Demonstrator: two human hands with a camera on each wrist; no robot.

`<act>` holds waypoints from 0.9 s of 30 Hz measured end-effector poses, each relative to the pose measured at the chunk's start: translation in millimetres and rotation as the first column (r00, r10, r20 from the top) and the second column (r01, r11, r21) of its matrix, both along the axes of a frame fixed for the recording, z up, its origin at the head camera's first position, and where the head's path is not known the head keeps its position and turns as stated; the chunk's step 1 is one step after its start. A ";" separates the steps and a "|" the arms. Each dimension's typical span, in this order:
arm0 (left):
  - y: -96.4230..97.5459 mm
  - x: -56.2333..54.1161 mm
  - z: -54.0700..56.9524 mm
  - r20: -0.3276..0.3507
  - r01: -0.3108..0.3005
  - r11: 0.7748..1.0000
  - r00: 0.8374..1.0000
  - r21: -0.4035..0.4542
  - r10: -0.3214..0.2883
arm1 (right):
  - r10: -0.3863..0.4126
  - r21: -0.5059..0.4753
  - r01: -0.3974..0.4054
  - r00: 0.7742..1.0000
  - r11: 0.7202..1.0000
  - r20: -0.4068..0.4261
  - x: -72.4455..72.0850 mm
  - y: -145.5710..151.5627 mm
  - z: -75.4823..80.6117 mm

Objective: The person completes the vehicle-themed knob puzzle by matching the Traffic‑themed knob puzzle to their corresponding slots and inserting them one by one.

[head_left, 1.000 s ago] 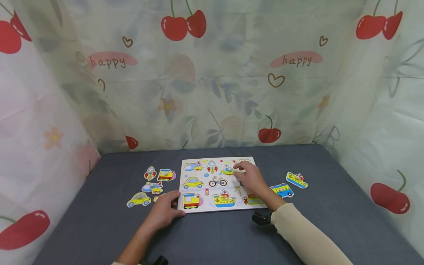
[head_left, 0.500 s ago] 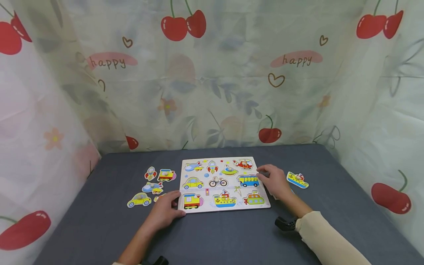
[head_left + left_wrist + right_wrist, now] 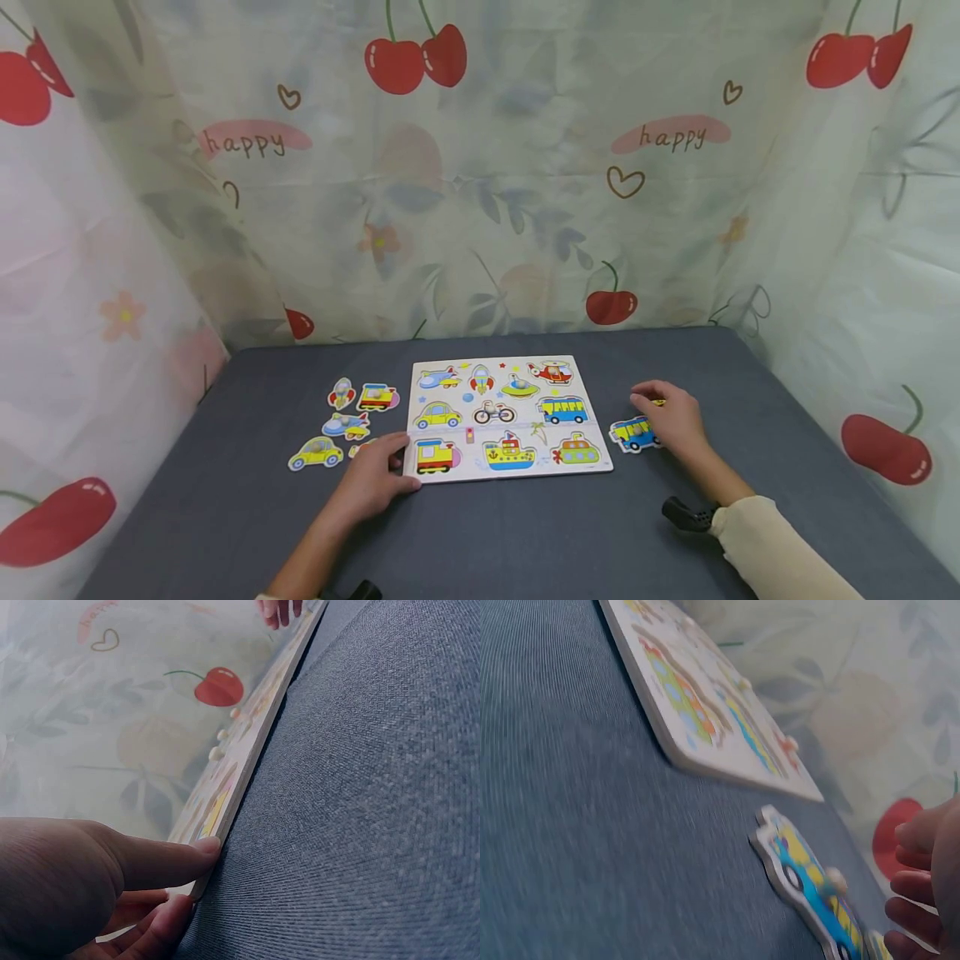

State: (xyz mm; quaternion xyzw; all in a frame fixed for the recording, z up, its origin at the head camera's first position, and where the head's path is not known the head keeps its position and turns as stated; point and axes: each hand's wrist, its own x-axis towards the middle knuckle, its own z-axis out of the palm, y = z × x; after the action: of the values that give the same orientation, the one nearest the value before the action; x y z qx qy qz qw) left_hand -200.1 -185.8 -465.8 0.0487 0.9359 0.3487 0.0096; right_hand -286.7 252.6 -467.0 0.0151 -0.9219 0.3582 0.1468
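The white puzzle board (image 3: pixel 468 434) with vehicle pictures lies mid-table. My left hand (image 3: pixel 372 479) grips its near left corner; in the left wrist view the thumb (image 3: pixel 176 860) lies over the edge, with fingers below. To the right of the board my right hand (image 3: pixel 672 417) hovers with loosely bent fingers, holding nothing visible. Beside its fingertips lies a bus piece (image 3: pixel 628 435) with a knob, also seen as the bus piece (image 3: pixel 806 877) in the right wrist view. A boat piece (image 3: pixel 659 402) is mostly hidden behind the hand. Knobbed helicopter (image 3: pixel 555 374), flying saucer (image 3: pixel 519 387) and bicycle (image 3: pixel 493 412) pieces sit in the board.
Left of the board lie a rocket piece (image 3: pixel 342 392), a train piece (image 3: pixel 378 397), an airplane piece (image 3: pixel 346 426) and a yellow car piece (image 3: pixel 315 452). Another piece (image 3: pixel 358 447) is partly hidden by the left hand. Behind the grey table (image 3: pixel 480 542) hangs a cherry-print curtain (image 3: pixel 480 208).
My right hand has moved right, off the top right of the board to the loose bus and boat pieces. The bus piece appears slightly turned. My left hand stays on the board's corner.
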 end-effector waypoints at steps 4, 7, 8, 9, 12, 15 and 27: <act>-0.1 -0.5 -0.4 -0.002 -0.001 1.000 1.000 -0.003 0.001 | -0.040 0.027 0.042 0.998 0.999 -0.057 0.0 13.0 -3.4; -0.5 -1.1 -1.2 -0.003 0.001 1.000 1.000 -0.010 -0.001 | -0.071 0.048 0.074 0.995 0.996 -0.076 -1.1 21.0 -4.4; -0.6 -1.4 -1.6 -0.004 0.002 1.000 1.000 -0.013 -0.002 | -0.080 0.054 0.084 0.994 0.995 -0.080 -1.5 23.4 -4.4; -0.8 -1.6 -2.0 -0.006 0.004 1.000 1.000 -0.015 -0.004 | -0.087 0.057 0.092 0.993 0.994 -0.081 -2.0 25.9 -4.6; -1.1 -2.1 -3.0 -0.013 0.008 1.000 1.000 -0.016 -0.009 | -0.109 0.074 0.115 0.991 0.991 -0.079 -3.7 33.2 -5.2; -1.4 -2.2 -3.4 -0.018 0.011 1.000 1.000 -0.016 -0.011 | -0.120 0.102 0.126 0.991 0.987 -0.067 -5.4 39.4 -6.2; -1.1 -1.2 -2.2 -0.018 0.009 1.000 1.000 -0.009 -0.009 | -0.184 0.188 0.174 0.982 0.967 0.037 -5.9 54.2 -10.5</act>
State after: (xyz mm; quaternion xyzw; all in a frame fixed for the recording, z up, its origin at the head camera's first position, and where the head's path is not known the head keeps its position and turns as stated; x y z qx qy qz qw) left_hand -201.4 -186.9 -467.9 0.0559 0.9373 0.3439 0.0029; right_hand -292.6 306.8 -477.5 -0.0642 -0.9523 0.2570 0.1515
